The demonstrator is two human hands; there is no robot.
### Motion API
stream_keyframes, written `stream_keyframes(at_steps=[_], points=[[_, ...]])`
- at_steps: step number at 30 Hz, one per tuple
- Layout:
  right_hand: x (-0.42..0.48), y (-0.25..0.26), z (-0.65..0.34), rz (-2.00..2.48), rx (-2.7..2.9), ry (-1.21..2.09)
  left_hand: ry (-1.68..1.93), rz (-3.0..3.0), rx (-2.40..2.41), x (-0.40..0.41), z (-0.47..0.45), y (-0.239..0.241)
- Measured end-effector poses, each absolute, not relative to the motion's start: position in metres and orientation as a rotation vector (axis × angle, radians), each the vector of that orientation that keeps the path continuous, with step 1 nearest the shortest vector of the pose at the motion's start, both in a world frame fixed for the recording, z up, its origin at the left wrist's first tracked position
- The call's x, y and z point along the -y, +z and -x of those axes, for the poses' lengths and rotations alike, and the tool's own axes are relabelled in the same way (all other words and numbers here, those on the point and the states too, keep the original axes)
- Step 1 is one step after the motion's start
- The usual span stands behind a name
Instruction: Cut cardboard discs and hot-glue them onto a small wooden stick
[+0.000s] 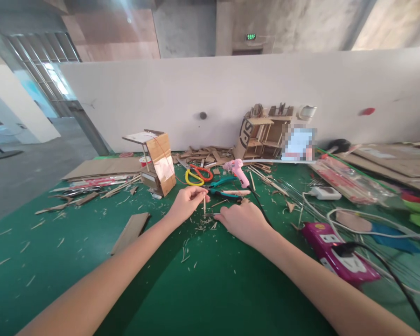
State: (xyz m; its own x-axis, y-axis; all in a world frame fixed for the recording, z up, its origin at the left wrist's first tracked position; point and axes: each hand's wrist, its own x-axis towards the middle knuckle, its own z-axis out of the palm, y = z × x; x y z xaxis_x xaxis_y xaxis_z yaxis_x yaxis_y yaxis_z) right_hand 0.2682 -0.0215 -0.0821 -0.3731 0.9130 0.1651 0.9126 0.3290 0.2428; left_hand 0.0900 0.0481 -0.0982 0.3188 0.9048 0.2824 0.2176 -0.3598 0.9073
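Note:
My left hand (188,201) pinches a thin wooden stick (205,205) and holds it upright, its lower end on the green table (210,284). My right hand (243,220) lies knuckles up just right of the stick, fingers curled toward its foot, perhaps on a small dark tool that I cannot make out. Wood shavings (199,226) are scattered beneath both hands. A pink glue gun (238,171) lies just beyond my right hand, its black cord running past my wrist.
Yellow and red scissors (196,175) and teal pliers (224,186) lie behind the hands. A cardboard box model (158,163) stands at left, a cardboard shelf model (262,133) by the wall. A pink power strip (339,254) lies at right. A cardboard strip (130,232) lies near left.

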Motion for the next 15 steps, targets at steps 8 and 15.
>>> stream_keyframes(at_steps=[8, 15], points=[[0.0220, -0.0819, -0.2698, -1.773, -2.552, 0.453, 1.085, -1.765, -0.989, -0.0492, -0.0894, -0.0999], [0.0226, -0.0816, -0.2703, -1.841, -2.530, 0.489, 1.072, -1.803, -0.985, -0.0487, -0.0891, -0.0994]])
